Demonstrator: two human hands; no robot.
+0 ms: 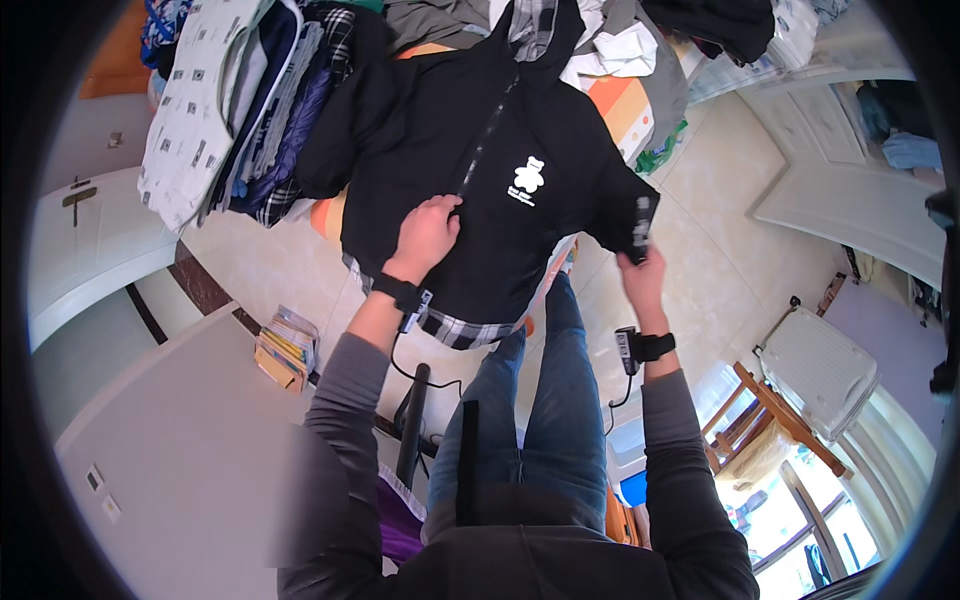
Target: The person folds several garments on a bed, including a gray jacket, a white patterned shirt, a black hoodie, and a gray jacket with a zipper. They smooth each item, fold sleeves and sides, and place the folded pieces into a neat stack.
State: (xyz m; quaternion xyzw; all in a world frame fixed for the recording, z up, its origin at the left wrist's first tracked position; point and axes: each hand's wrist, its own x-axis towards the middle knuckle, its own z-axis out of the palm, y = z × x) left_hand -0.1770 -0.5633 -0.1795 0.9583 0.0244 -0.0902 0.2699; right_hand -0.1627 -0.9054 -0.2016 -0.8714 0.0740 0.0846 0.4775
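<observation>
A black zip-up hooded jacket [435, 150] with a white bear print and a black-and-white checked hem lies spread out, front side up. My left hand [429, 231] rests on its front beside the lower part of the zip, fingers curled; whether it grips any cloth cannot be told. At the right, my right hand [643, 268] pinches the cuff end of one sleeve [626, 202], which is bent downward and slightly blurred. The other sleeve [337, 135] lies at the left, against a row of folded clothes. The jacket's hood, with checked lining, is at the top edge.
Folded clothes [199, 112] stand stacked at the upper left. A grey garment [667, 82] and a white cloth [622, 56] lie beyond the jacket on an orange-patterned surface [621, 105]. Books [287, 349] sit on the floor at the left, a pale suitcase [817, 371] at the right.
</observation>
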